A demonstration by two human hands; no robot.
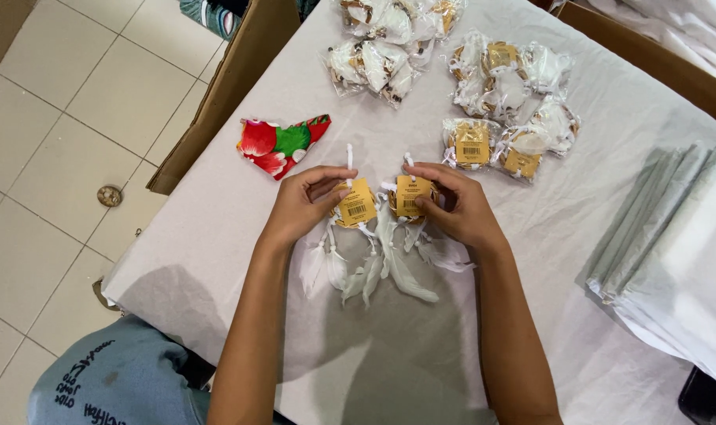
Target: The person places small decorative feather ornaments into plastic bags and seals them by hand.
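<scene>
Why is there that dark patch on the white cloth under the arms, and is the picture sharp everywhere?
Head view: light from above casts a soft shadow of the person onto the table cloth around the forearms. The left hand and right hand, each holding a feathered ornament with a yellow tag, look sharp; the stack of clear bags at the right edge is washed out and stretched.

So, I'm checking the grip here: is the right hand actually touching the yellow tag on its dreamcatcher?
Touching. The head view shows the right hand with its thumb pressed on the face of the yellow tag, fingers curled behind it.
</scene>
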